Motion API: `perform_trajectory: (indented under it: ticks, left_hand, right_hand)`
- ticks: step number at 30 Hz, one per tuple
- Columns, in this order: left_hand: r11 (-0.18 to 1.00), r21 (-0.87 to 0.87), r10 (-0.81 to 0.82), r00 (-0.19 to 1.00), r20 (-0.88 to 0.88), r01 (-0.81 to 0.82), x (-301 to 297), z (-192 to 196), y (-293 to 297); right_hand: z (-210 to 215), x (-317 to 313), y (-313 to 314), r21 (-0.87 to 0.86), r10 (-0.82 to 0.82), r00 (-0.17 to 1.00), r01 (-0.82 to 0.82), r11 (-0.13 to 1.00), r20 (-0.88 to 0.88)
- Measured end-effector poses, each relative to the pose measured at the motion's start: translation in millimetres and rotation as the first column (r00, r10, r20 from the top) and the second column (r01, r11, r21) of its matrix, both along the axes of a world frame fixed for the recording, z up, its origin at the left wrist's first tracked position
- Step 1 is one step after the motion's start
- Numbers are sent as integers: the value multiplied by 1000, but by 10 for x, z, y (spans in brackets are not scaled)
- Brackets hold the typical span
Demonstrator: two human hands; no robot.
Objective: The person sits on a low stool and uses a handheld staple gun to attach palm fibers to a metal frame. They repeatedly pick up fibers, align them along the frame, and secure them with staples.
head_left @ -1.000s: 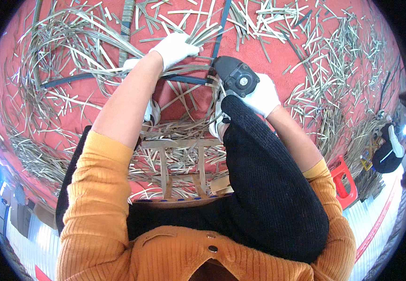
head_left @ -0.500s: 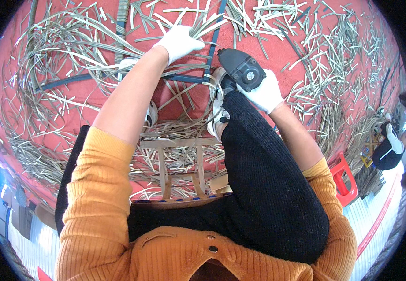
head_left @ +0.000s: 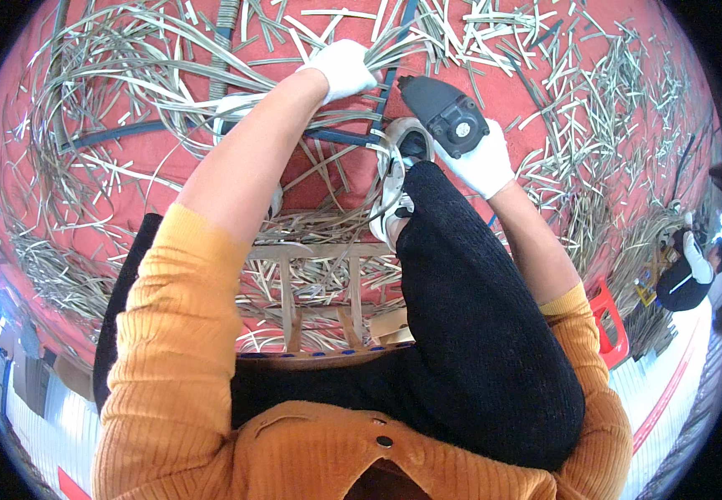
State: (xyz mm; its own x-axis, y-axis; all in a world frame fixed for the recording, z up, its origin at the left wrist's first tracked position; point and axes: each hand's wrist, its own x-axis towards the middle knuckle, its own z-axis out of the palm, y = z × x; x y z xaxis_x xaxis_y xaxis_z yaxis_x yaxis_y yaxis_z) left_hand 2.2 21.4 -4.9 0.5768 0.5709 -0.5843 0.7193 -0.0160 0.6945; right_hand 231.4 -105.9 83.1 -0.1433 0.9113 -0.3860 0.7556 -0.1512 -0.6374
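Note:
My left hand [head_left: 342, 68], in a white glove, is closed round a bundle of grey-beige flat weaving strips [head_left: 396, 50]. Their cut ends stick out to its right, and long strands trail off to the left. The bundle lies across a dark metal frame bar [head_left: 383, 104]. My gloved right hand [head_left: 484, 167] grips a black staple gun [head_left: 444, 112], seen from above with its bolted cap showing. Its narrow front points up and left, a little right of the bar and apart from the strips. The gun's handle is hidden under its body and my hand.
Cut strips [head_left: 602, 125] litter the red floor covering [head_left: 494, 92]. A strip-wrapped bar [head_left: 224, 50] belongs to the frame at the far left. Near my shoe [head_left: 392, 187] is a wooden frame [head_left: 319, 251]. A red plastic object [head_left: 614, 329] and another person [head_left: 684, 275] are at right.
My left hand has shifted slightly right and farther away, still holding the strips. The staple gun in my right hand has also moved a little right and away from my knee.

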Motion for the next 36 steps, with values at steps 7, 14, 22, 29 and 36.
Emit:
perform_trajectory:
  ticks: [7, 14, 22, 29, 36]
  left_hand:
    - [971, 238, 34, 999, -20, -28, 68, -221, -6]
    - [977, 211, 32, 999, -38, -24, 83, -257, -11]
    - [983, 177, 66, 997, -37, -59, 80, -250, -33]
    - [983, 176, 56, 997, -52, -46, 89, -185, -10]
    - [992, -36, 124, 986, 113, -120, 58, -115, -22]
  right_hand:
    - [51, -3, -24, -11, 66, 997, -66, 998, 27]
    - [53, -32, -11, 19, 111, 994, -111, 994, 9]
    - [-1, -74, -10, -23, 90, 996, -89, 996, 15]
    - [12, -131, 13, -52, 81, 994, -77, 996, 78]
    - [-19, -102, 57, -90, 111, 990, -104, 991, 86]
